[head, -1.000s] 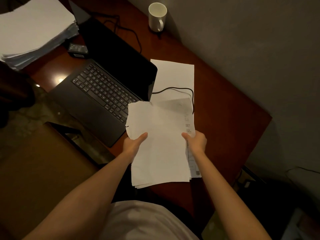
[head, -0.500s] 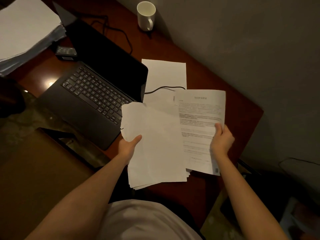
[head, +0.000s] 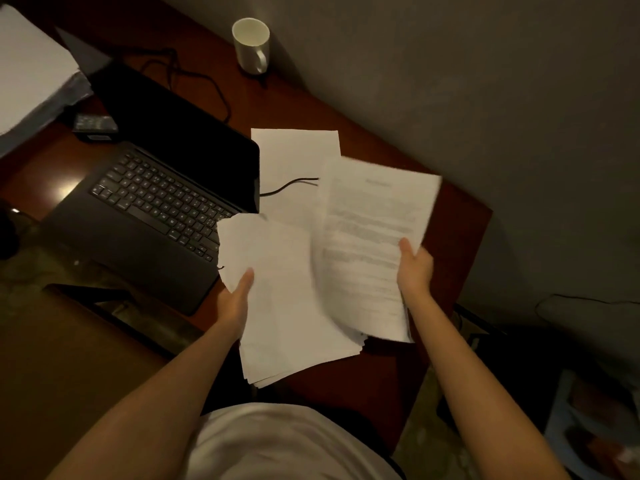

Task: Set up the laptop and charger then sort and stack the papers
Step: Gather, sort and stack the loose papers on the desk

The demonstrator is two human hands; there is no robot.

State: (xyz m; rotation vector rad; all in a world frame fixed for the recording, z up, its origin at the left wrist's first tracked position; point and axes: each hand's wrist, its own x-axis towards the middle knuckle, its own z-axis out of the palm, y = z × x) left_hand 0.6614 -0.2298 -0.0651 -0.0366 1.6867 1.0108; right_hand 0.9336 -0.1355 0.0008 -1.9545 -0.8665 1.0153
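Left hand grips the sheaf of papers at its left edge, thumb curled over the top sheet, other fingers hidden under it. I see the sheaf over the near edge of the desk, fanned at the bottom, top-left corner ragged. Can't tell if it touches the desk.

Right hand pinches one printed sheet at its right edge, thumb on top, other fingers behind it. The sheet is motion-blurred and overlaps the right side of the sheaf.

A blank sheet lies flat on the desk beyond both, partly covered by the printed sheet. A black cable runs over it from the right side of the laptop.

Laptop is open, screen dark, at the desk's left part, its front corner hanging past the near edge. Charger brick sits just behind its left side, more cable looped behind the screen. A big paper stack fills the far-left corner. White mug stands at the far edge by the wall.
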